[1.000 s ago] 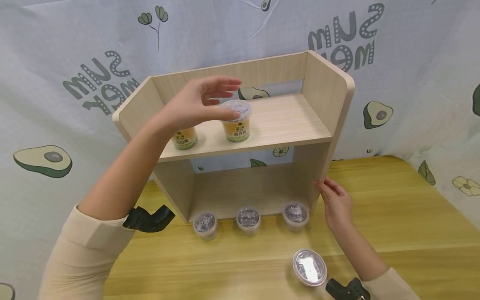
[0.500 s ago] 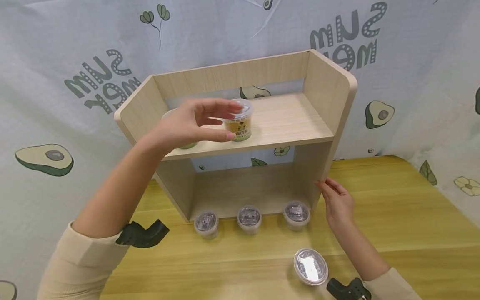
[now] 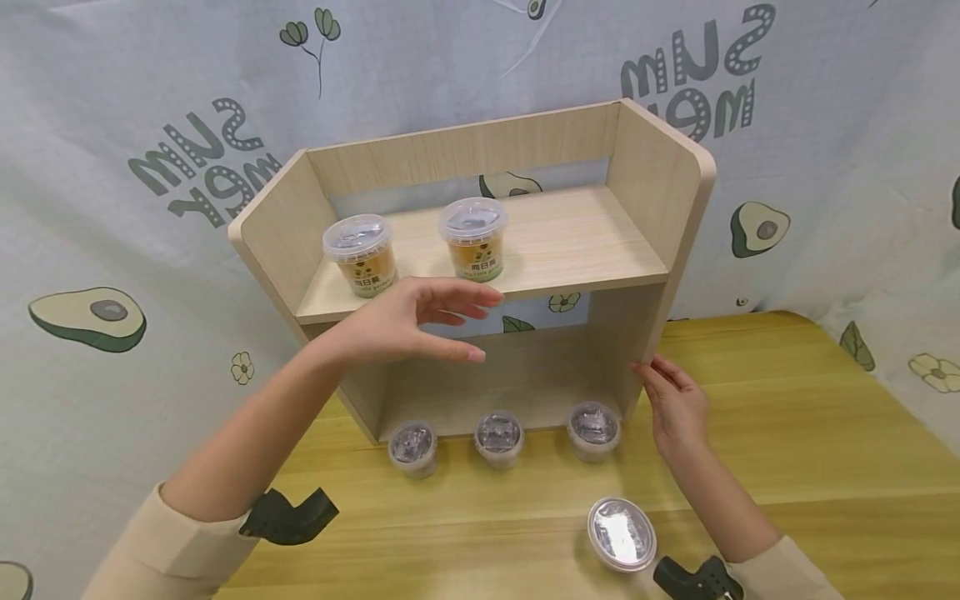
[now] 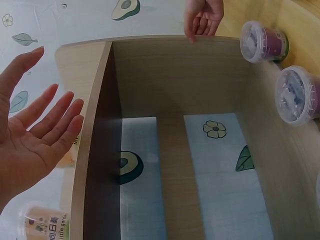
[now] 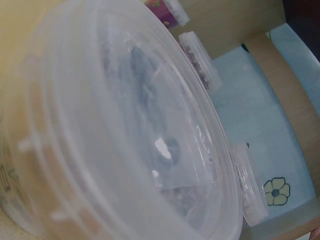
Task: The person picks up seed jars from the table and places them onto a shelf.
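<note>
In the head view my left hand (image 3: pixel 408 321) is held before the upper board of a light wooden shelf (image 3: pixel 660 175), fingers spread slightly and nothing between them. Two clear lidded plastic cups with orange contents, a left cup (image 3: pixel 362 257) and a right cup (image 3: pixel 476 242), stand upright on that board just above the hand. My right hand (image 3: pixel 678 408) pinches the front edge of the shelf's right side panel. The left wrist view shows this right hand (image 4: pixel 205 17) at the panel edge, one finger lapping over it. Near the right wrist stands another lidded cup (image 3: pixel 621 533).
Along the shelf's foot a left small cup (image 3: pixel 412 450), a middle small cup (image 3: pixel 498 440) and a right small cup (image 3: pixel 592 432) stand in a row on the yellow wooden table (image 3: pixel 810 433). A printed cloth (image 3: pixel 840 150) hangs behind. One cup (image 5: pixel 140 125) fills much of the right wrist view.
My left hand has left the right cup on the upper board and come down in front of the board's edge. The cup stays in place. The right hand has stayed at the panel.
</note>
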Demonstrator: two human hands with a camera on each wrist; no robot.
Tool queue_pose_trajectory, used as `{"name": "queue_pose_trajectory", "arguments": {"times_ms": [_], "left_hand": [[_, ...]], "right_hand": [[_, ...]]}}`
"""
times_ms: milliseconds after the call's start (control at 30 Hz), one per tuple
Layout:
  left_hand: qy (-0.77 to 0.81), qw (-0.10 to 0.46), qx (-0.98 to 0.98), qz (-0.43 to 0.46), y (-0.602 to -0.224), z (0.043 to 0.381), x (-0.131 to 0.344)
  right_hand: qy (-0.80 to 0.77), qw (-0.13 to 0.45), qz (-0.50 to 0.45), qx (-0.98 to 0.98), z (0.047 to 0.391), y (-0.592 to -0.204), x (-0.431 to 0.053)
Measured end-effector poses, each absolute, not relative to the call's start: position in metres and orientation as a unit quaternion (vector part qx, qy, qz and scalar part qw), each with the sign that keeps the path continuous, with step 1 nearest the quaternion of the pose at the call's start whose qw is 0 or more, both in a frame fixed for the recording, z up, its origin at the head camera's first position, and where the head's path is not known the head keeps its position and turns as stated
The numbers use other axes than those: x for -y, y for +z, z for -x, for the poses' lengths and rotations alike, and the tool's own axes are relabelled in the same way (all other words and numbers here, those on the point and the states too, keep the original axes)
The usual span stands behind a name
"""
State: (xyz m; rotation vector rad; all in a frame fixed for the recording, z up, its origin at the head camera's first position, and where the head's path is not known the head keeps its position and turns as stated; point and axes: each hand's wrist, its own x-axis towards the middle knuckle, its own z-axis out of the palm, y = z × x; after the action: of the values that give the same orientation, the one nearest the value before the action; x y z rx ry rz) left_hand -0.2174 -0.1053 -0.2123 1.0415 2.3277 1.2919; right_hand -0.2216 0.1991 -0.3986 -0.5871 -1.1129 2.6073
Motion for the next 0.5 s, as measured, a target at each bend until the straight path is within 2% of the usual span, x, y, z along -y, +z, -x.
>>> {"name": "queue_pose_trajectory", "arguments": {"times_ms": [500], "left_hand": [[0.421,0.161,-0.816,-0.361,-0.238,0.213,0.103]], "right_hand": [[0.896,0.115,0.21,0.374,0.221,-0.399,-0.2]]}}
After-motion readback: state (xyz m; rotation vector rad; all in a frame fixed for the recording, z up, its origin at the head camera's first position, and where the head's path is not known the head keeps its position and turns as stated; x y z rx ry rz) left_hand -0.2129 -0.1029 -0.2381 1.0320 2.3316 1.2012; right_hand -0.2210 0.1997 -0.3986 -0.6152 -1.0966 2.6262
